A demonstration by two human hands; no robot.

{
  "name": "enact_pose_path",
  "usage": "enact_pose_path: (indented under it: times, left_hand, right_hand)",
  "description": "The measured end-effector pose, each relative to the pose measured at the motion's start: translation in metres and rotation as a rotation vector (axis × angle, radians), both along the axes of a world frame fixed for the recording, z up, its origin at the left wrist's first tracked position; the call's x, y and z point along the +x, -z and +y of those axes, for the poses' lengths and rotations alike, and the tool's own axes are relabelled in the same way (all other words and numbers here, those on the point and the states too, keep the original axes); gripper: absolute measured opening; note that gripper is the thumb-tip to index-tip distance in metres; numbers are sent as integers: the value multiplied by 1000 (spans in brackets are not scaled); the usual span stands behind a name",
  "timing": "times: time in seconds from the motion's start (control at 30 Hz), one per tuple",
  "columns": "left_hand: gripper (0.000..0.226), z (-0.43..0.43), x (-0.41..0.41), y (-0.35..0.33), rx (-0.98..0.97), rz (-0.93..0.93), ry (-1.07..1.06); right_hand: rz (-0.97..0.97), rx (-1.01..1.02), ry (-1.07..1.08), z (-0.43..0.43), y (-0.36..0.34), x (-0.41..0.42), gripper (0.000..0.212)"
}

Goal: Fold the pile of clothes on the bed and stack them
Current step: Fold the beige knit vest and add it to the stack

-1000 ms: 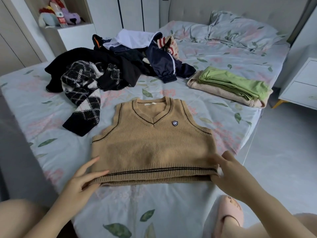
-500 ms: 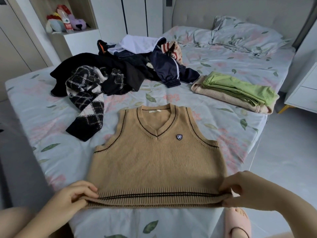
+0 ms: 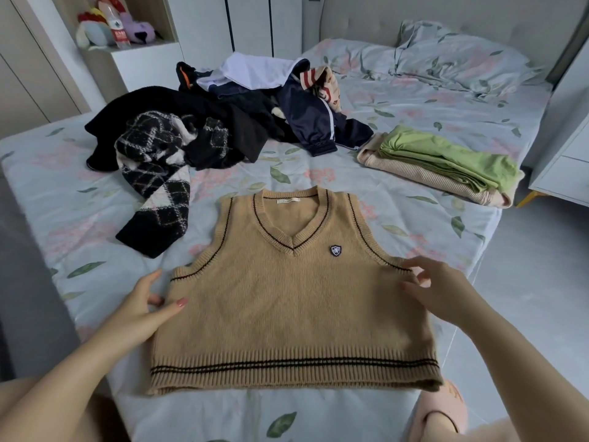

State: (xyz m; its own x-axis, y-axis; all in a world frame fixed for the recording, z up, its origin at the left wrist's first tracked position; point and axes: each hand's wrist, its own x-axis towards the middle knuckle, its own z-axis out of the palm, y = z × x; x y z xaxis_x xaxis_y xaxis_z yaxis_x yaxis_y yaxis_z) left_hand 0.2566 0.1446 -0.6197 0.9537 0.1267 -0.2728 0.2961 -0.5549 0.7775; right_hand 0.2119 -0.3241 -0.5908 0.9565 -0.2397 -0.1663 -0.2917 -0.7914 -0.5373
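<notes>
A tan knit vest with black stripes and a small crest lies flat, front up, on the floral bed sheet. My left hand rests at the vest's left side under the armhole, thumb on the knit, fingers straight. My right hand touches the vest's right side by the other armhole with loosely spread fingers. A pile of unfolded dark clothes lies behind, with a black-and-white argyle sweater trailing out. A folded green garment sits on a folded beige one at the right.
Pillows lie at the head of the bed. A white nightstand stands right of the bed. A shelf with plush toys is at the back left. The bed's edge runs along the right, with grey floor beyond and my pink slipper below.
Both hands let go of the vest's bottom hem and moved up to its sides near the armholes. The vest now lies flat and spread.
</notes>
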Motion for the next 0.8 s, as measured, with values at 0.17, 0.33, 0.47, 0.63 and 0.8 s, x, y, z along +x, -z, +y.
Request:
enact_pose_path:
  times: [0.17, 0.33, 0.47, 0.63, 0.8]
  left_hand:
    - [90, -13, 30, -1, -14, -22, 142]
    - [99, -24, 47, -1, 101, 27, 180]
    - [105, -31, 55, 0, 129, 69, 127]
    - [89, -24, 63, -9, 72, 56, 59]
    - [69, -20, 66, -16, -210, 195, -55]
  right_hand:
    - [44, 13, 28, 10, 5, 23, 55]
    - [97, 78, 27, 8, 3, 32, 61]
    - [121, 104, 91, 7, 2, 35, 80]
    - [105, 158, 196, 7, 2, 37, 71]
    - [45, 320, 307, 5, -1, 42, 55]
